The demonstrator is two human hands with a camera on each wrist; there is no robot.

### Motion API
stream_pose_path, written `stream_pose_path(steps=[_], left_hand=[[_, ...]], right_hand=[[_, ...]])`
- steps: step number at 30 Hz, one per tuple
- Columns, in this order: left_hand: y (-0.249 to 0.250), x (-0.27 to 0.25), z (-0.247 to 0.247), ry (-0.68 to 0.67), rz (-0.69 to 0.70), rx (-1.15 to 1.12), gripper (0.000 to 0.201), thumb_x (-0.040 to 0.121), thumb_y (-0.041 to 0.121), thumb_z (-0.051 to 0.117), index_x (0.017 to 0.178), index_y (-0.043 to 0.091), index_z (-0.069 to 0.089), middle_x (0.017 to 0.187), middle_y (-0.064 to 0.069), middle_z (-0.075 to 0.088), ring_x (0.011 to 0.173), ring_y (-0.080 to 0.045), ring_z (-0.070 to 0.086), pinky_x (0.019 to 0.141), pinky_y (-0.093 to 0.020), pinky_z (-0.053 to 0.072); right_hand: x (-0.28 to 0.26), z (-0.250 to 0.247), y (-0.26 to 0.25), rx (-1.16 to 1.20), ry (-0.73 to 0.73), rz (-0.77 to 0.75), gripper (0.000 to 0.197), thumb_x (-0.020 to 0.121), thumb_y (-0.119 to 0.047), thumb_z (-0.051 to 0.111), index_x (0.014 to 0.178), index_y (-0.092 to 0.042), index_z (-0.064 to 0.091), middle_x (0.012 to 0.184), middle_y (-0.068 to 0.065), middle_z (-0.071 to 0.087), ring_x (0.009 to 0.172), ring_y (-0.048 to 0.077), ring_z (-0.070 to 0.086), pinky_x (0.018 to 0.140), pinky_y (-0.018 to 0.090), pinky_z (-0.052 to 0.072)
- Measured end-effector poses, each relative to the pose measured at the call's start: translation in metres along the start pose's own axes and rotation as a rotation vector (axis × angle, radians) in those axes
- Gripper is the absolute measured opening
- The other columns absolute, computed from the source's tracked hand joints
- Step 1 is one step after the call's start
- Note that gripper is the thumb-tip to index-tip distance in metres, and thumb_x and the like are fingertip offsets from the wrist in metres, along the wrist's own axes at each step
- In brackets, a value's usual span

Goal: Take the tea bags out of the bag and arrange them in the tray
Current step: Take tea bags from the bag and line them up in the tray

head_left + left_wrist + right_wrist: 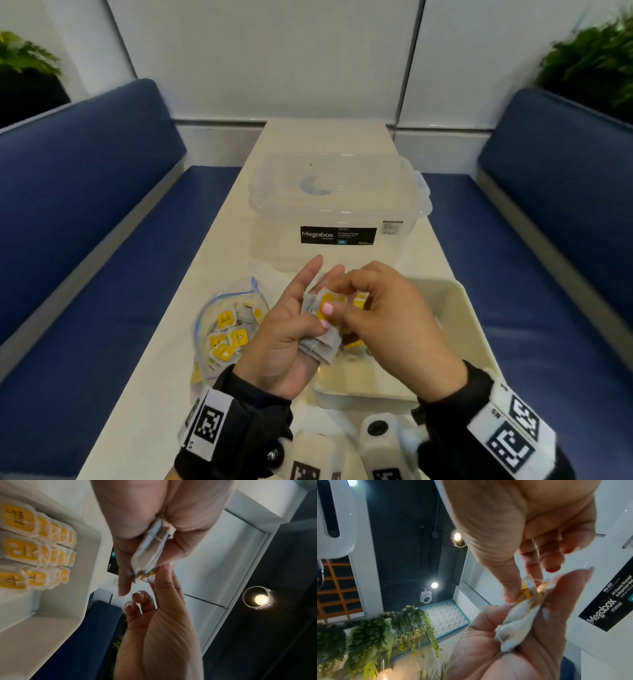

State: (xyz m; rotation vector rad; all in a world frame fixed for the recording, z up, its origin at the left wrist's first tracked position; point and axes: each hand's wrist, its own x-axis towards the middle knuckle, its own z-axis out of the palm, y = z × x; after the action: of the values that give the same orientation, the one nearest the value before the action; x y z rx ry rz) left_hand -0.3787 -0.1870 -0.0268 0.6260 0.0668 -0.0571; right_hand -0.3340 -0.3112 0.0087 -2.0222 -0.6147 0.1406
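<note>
Hands: left hand (291,337) cups tea bags (320,342) (seemingly several); right hand (383,308) pinches.

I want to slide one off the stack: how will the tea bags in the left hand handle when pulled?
The tea bags look soft and floppy: their paper bends in the left hand. They probably tangle, since strings cross the stack. They seem light; the right hand pinches one tag with its fingertips.

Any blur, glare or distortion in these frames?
Head view: wide-angle bending at the benches, motion blur on the right wristband. Left wrist view: ceiling lamp flares, held tea bags soft, tray rows sharper. Right wrist view: lamps glare, both hands blurred close up.
</note>
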Motion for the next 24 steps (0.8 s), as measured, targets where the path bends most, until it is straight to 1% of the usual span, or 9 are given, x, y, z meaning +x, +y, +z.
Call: stream_pose_path(steps=[4,6,7,8,10,14,16,21,24], left_hand=[[-0.002,0.004,-0.004,-0.029,-0.025,-0.086,0.074,0.053,-0.003,0.074,0.122,0.013,0.055,0.120,-0.014,0.064,0.098,-0.029,0.067,0.068,-0.043,0.056],[-0.001,0.006,-0.003,-0.021,-0.046,-0.010,0.067,0.059,0.007,0.078,0.122,0.010,0.054,0.117,-0.014,0.063,0.095,-0.028,0.066,0.071,-0.044,0.056],[-0.001,0.007,-0.003,-0.008,-0.052,0.049,0.055,0.067,0.009,0.074,0.119,0.009,0.056,0.113,-0.014,0.064,0.093,-0.026,0.066,0.071,-0.042,0.056],[0.000,0.008,-0.003,0.006,-0.056,0.105,0.042,0.074,0.009,0.070,0.114,0.009,0.059,0.107,-0.013,0.066,0.090,-0.023,0.066,0.069,-0.040,0.057],[0.000,0.010,0.001,0.015,-0.055,0.191,0.024,0.081,0.009,0.064,0.105,0.011,0.061,0.096,-0.007,0.070,0.084,-0.017,0.068,0.064,-0.035,0.057],[-0.002,0.012,0.007,-0.008,-0.046,0.303,0.026,0.076,0.009,0.057,0.102,0.011,0.061,0.089,-0.002,0.071,0.075,-0.014,0.068,0.062,-0.032,0.057],[-0.003,0.013,0.008,-0.018,-0.051,0.325,0.028,0.074,0.008,0.059,0.102,0.010,0.060,0.087,-0.002,0.071,0.074,-0.014,0.067,0.061,-0.032,0.057],[0.001,0.019,0.012,-0.015,-0.049,0.328,0.036,0.073,0.009,0.062,0.109,0.008,0.058,0.087,-0.002,0.069,0.073,-0.013,0.066,0.061,-0.029,0.055],[0.004,0.023,0.013,-0.014,-0.041,0.309,0.034,0.072,0.009,0.061,0.106,0.011,0.058,0.076,0.005,0.069,0.067,-0.008,0.066,0.057,-0.024,0.054]], right_hand=[[0.004,-0.001,-0.010,-0.052,0.050,0.022,0.009,0.082,-0.022,0.068,0.078,-0.030,0.070,0.081,-0.005,0.057,0.067,0.011,0.058,0.068,0.040,0.055],[0.006,-0.009,-0.018,-0.123,0.044,0.027,0.013,0.085,-0.020,0.065,0.081,-0.030,0.072,0.082,-0.007,0.063,0.069,0.003,0.055,0.069,0.016,0.048],[0.007,-0.014,-0.023,-0.159,0.048,0.029,0.014,0.085,-0.019,0.064,0.083,-0.030,0.072,0.081,-0.010,0.064,0.069,-0.002,0.054,0.065,0.009,0.042],[0.008,-0.018,-0.028,-0.195,0.053,0.038,0.013,0.086,-0.020,0.064,0.084,-0.030,0.073,0.079,-0.012,0.064,0.070,-0.005,0.054,0.064,0.007,0.040],[0.011,-0.027,-0.036,-0.295,0.042,0.049,0.010,0.085,-0.023,0.064,0.086,-0.029,0.073,0.079,-0.013,0.066,0.071,-0.003,0.056,0.064,0.008,0.040],[0.018,-0.033,-0.049,-0.526,0.005,0.017,0.008,0.085,-0.026,0.063,0.088,-0.029,0.070,0.090,-0.010,0.068,0.085,0.009,0.060,0.075,0.026,0.047],[0.022,-0.034,-0.057,-0.569,-0.048,-0.003,0.008,0.085,-0.026,0.063,0.088,-0.030,0.070,0.091,-0.009,0.065,0.086,0.010,0.059,0.076,0.028,0.047],[0.034,-0.039,-0.067,-0.623,-0.020,-0.005,0.010,0.088,-0.030,0.060,0.093,-0.030,0.069,0.087,-0.010,0.066,0.085,0.009,0.058,0.067,0.022,0.043],[0.040,-0.044,-0.065,-0.596,0.015,0.019,0.010,0.089,-0.032,0.060,0.092,-0.028,0.068,0.080,-0.011,0.061,0.080,0.008,0.057,0.061,0.013,0.036]])
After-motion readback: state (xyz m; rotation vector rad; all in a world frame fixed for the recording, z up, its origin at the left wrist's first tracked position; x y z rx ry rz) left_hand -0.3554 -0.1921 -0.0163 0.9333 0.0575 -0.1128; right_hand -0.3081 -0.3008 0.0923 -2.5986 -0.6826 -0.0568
